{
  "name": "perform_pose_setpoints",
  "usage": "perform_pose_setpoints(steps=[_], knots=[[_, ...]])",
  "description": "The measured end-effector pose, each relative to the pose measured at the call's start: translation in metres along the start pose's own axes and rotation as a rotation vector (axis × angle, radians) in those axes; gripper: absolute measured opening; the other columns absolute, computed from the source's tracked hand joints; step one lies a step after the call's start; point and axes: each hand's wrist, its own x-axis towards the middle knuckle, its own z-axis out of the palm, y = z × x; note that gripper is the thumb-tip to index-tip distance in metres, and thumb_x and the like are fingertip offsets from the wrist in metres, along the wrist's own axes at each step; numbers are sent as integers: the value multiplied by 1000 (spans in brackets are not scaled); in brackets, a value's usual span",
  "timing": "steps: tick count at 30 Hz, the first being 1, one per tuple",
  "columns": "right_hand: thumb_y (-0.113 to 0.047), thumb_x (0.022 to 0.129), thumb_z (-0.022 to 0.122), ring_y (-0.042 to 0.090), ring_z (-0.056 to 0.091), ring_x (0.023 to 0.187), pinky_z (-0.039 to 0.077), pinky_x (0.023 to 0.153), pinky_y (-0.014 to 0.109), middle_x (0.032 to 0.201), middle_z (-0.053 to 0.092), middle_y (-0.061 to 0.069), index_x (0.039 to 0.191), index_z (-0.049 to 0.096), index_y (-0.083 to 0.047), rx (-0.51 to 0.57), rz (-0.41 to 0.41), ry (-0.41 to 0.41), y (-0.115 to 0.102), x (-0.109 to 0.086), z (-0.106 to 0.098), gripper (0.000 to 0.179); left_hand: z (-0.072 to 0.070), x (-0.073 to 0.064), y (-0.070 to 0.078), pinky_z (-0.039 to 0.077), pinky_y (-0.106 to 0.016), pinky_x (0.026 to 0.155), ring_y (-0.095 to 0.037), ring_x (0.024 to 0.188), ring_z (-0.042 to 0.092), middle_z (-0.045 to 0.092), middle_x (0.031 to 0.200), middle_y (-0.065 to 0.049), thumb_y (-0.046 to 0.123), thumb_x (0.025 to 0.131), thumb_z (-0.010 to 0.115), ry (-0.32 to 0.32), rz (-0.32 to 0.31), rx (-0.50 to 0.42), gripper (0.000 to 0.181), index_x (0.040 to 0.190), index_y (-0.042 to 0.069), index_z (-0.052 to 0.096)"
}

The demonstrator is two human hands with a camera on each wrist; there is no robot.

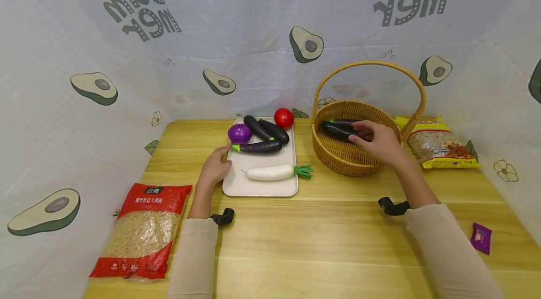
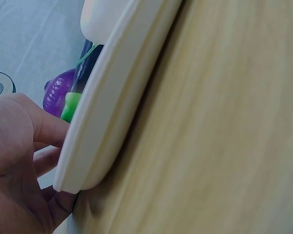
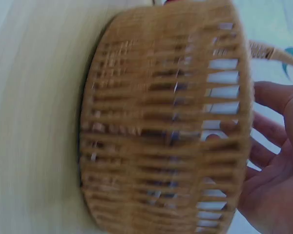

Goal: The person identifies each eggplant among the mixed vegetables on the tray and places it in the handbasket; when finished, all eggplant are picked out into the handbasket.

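Note:
My left hand [image 1: 217, 166] holds the left edge of a white tray [image 1: 236, 186], its fingers at the rim in the left wrist view. On the tray lie several dark eggplants [image 1: 259, 147], a purple onion-like vegetable [image 1: 239, 134], a red tomato [image 1: 283, 118] at the back corner and a white radish [image 1: 270, 172] with green tops. My right hand [image 1: 382, 143] reaches over the rim of a wicker basket [image 1: 338, 160], thumb and fingers apart above the dark eggplants [image 1: 334, 131] inside. Slats and blur partly hide its fingertips in the right wrist view.
A red pasta bag [image 1: 145, 231] lies to the left of my left forearm. Behind the basket, at right, is a yellow food bag [image 1: 444, 143]. A small purple packet [image 1: 481, 238] lies near the right edge. The basket's tall handle [image 1: 369, 63] arches above it.

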Motion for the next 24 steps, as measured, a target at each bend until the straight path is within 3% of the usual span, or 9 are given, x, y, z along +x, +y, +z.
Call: perform_pose_setpoints(steps=[9,17,24], knots=[[-36,101,66,40,61,124,51,104,58,137,62,21,141,58,-6,113,-86,13,-34,0,24,51,-1,1,-1,24,-59,126,-40,154,29,36,166,-10,15,100,51,1,1,15,63,161,22,37],[-28,99,69,37,63,123,51,108,52,134,65,17,136,61,-7,192,-167,0,-69,12,64,43,-2,1,0,23,-59,126,-40,155,29,35,166,-10,15,100,51,3,-3,14,63,161,23,37],[-25,97,72,39,63,124,52,108,53,137,64,19,137,62,-5,254,-143,-85,-92,25,97,45,-1,-1,1,22,-59,127,-41,155,28,34,167,-10,16,100,51,-6,-15,13,63,161,23,37]])
